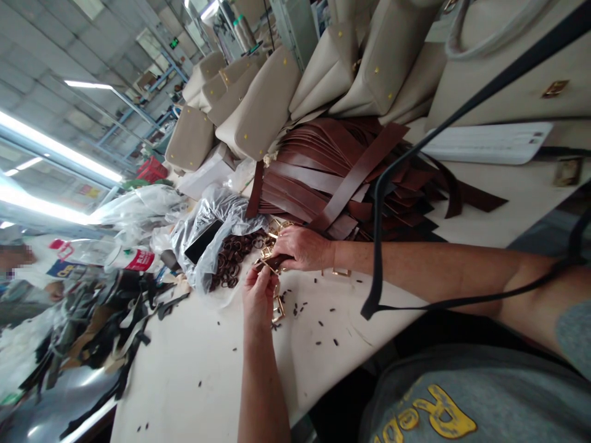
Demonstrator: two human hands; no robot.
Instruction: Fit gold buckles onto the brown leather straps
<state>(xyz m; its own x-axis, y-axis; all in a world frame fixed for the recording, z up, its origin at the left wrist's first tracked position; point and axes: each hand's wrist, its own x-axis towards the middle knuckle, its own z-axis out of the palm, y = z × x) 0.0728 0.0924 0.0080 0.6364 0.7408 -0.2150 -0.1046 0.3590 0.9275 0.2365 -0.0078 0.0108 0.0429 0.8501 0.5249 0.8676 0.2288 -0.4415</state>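
Observation:
My left hand point(259, 292) is pinched on a gold buckle beside a short brown strap end. My right hand point(302, 247) is closed on that brown leather strap point(282, 259), its fingertips nearly touching my left hand. The exact fit of strap and buckle is too small to make out. More gold buckles point(278, 309) lie under and beside my hands. A pile of small brown leather loops point(231, 261) sits just left of them. Behind my right hand is a large stack of brown leather straps point(323, 166).
Cream bags point(263, 101) stand along the back of the white table point(194, 363). Plastic wrap holding a black phone point(204, 241), bottles point(132, 259) and dark scraps point(101, 326) are at the left. Small dark bits dot the tabletop. A black cord hangs in front of my right forearm.

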